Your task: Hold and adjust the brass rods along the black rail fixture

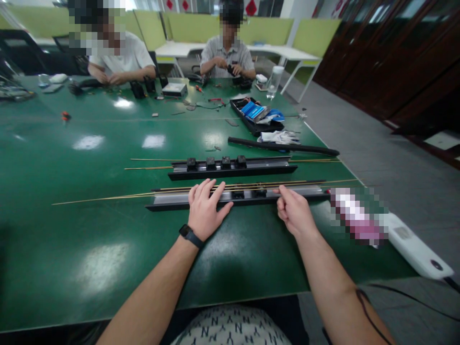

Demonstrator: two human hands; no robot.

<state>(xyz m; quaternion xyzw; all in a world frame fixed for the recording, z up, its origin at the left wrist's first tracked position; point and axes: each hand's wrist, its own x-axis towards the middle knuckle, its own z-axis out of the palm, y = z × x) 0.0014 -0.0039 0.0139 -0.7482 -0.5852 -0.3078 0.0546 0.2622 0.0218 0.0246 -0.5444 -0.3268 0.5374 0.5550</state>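
Observation:
My left hand, a dark watch on its wrist, lies with fingers spread over the nearer long black channel. Its fingertips reach thin brass-coloured rods that run lengthwise along the channel and stick out past both ends. At the channel's right part is my right hand, fingers curled together and index fingertip at the rods; whatever is between the fingers is hidden. Between the hands, small black blocks sit inside the channel. Beyond lies a second black channel with several black blocks and more rods.
Behind the channels are a black foam tube, white gloves and a black tray with blue items. A white power strip lies at the right table edge. Two people sit across the green table, hands busy with dark parts.

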